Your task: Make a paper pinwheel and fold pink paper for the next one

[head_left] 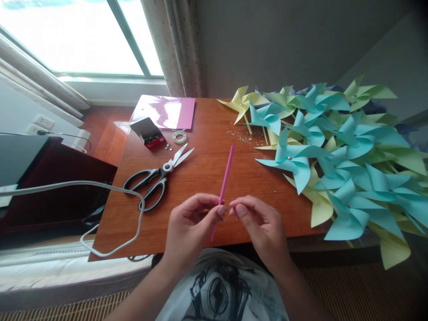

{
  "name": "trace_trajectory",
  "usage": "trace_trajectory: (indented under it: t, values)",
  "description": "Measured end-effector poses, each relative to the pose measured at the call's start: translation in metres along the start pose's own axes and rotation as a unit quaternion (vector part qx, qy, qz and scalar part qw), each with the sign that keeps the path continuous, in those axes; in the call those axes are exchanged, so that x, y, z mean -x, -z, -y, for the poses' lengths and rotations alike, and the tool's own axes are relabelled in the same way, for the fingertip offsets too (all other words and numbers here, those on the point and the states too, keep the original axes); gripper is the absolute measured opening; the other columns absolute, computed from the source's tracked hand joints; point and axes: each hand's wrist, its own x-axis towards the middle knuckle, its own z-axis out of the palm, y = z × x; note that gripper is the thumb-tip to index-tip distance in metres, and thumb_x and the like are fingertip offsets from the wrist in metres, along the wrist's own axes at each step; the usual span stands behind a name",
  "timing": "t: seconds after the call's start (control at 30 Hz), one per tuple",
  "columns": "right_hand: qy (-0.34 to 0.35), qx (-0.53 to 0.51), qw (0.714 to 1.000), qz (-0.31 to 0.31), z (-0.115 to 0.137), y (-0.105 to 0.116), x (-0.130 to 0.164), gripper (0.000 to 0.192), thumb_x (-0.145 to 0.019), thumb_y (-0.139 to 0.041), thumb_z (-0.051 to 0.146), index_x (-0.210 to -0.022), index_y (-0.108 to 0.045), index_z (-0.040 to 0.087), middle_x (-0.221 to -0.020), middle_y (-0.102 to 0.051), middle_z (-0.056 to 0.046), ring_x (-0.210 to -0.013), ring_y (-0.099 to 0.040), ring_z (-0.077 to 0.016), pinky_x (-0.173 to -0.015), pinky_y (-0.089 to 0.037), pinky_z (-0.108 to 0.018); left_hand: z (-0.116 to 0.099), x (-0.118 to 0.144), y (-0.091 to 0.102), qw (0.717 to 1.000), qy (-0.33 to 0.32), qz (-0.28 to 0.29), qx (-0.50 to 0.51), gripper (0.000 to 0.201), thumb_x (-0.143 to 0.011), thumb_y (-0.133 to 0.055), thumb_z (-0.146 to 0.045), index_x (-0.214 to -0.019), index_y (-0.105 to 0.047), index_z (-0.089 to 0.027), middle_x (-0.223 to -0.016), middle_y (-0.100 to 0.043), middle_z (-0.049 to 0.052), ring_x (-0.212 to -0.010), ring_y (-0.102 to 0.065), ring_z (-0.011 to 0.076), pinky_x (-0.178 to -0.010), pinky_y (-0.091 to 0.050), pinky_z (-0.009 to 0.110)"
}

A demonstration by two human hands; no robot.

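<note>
**Desk:** What did the hands have at the counter [207, 178]?

**Photographer:** A pink straw [224, 185]. The left hand [190, 225] was closed on it, pinching it between thumb and fingertips near its lower end, with the straw slanting up and away over the wood. The right hand [259, 223] met it at the same spot, thumb and forefinger pressed together against the straw. Whether something small sat between those fingertips could not be made out.

**Desk:** And the straw's position?

**Photographer:** Raised above the near edge of the counter, its short lower end poking out below the left hand, its upper end pointing toward a scatter of tiny silver bits [242, 135].

**Desk:** What lay around it?

**Photographer:** To the right, a heap of paper pinwheels [337, 151] in blue, yellow and pale green covered that side and hung past the edge. To the left lay black-handled scissors [157, 178], blades open, well apart from the hands. Behind them sat a small open box [149, 132], a roll of tape [179, 136] just beside it, and a sheet of pink paper [165, 111] at the far edge. A white cable [110, 196] looped over the left corner, under the window [73, 35].
</note>
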Motion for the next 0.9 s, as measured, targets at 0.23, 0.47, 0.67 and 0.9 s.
trace_trajectory:
  t: [0.23,0.47,0.67,0.9]
  values:
    - [0.062,-0.003,0.998,0.007,0.012,-0.004,-0.027,0.013,-0.095,-0.063,0.027,-0.091,-0.075,0.022,-0.082,-0.07,-0.003,-0.08,-0.066,-0.0184,-0.071,-0.052,-0.029,-0.007,-0.006,-0.005,0.994,-0.056,0.022,-0.088,0.014,-0.07,-0.088,-0.019,-0.081,-0.079,-0.016,-0.075,-0.076,0.004,-0.065,-0.068,0.0149,-0.061,-0.057,0.021]
    - [0.046,-0.037,0.998,0.011,0.008,-0.005,-0.03,0.014,-0.094,-0.064,0.025,-0.089,-0.077,0.022,-0.08,-0.069,-0.002,-0.077,-0.064,-0.0174,-0.069,-0.051,-0.029,-0.005,-0.012,-0.003,0.996,-0.035,0.043,-0.069,0.01,-0.074,-0.085,-0.02,-0.08,-0.078,-0.016,-0.073,-0.074,0.002,-0.063,-0.066,0.0119,-0.059,-0.054,0.018]
    - [0.014,-0.056,0.998,0.018,0.006,-0.005,-0.032,0.012,-0.093,-0.067,0.029,-0.089,-0.076,0.021,-0.082,-0.068,-0.003,-0.076,-0.064,-0.0171,-0.069,-0.052,-0.028,-0.003,-0.015,-0.001,0.994,0.056,0.084,0.031,0.017,-0.076,-0.085,-0.027,-0.083,-0.077,-0.014,-0.071,-0.073,0.003,-0.064,-0.066,0.0119,-0.063,-0.056,0.02]
    - [0.034,-0.054,0.997,0.033,0.011,-0.003,-0.032,0.014,-0.095,-0.064,0.025,-0.094,-0.078,0.022,-0.087,-0.07,-0.003,-0.081,-0.064,-0.0177,-0.072,-0.051,-0.029,0.0,-0.014,0.001,0.996,0.016,0.082,-0.006,0.013,-0.076,-0.085,-0.021,-0.083,-0.076,-0.015,-0.071,-0.073,0.001,-0.064,-0.065,0.0106,-0.062,-0.054,0.017]
